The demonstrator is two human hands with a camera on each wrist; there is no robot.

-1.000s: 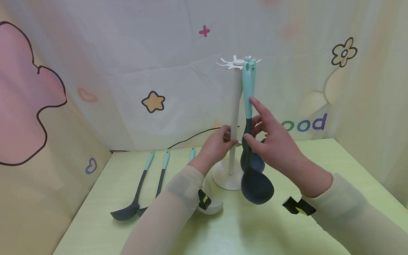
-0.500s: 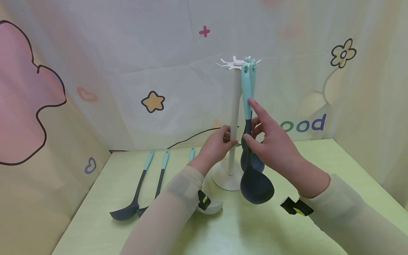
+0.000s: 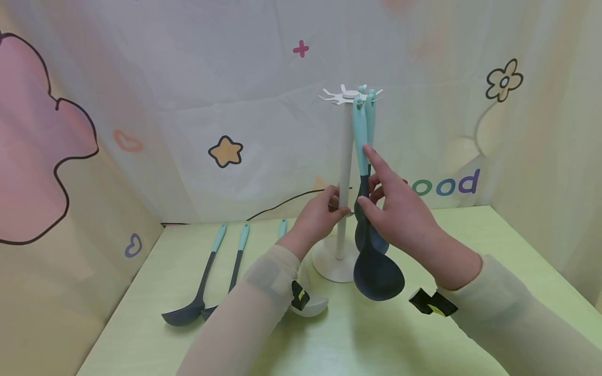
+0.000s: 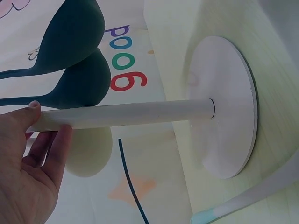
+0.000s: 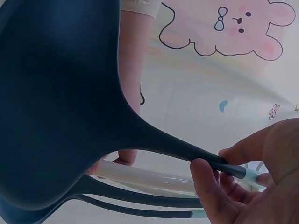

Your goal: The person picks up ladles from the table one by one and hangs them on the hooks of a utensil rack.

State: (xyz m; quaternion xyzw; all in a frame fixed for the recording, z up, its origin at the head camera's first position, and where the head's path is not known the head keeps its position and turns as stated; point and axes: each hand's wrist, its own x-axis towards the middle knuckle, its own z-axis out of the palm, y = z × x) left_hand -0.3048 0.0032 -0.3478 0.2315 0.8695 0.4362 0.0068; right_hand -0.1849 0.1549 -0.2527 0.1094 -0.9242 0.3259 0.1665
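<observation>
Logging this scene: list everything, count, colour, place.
stand: one, white, on table
ladle: one, dark and mint, by stand
hanging utensils: count unclear, dark, behind ladle
rounded shape: one, cream, behind stand
dark utensils: two, mint handles, table's left
white utensil: one, mint handle, on table
cable: one, black, at back
table: one, pale green, beneath
backdrop: one, pale, behind
devices: two, black, on sleeves
sleeves: two, cream, forearms
left hand: one, gripping stand
right hand: one, holding ladle

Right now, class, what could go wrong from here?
The front ladle might drop if the right hand lets go; I cannot tell whether it is hooked. It could also knock the ladle hanging behind it. If the left hand releases the stand it grips, that might tip toward the ladles.
</observation>
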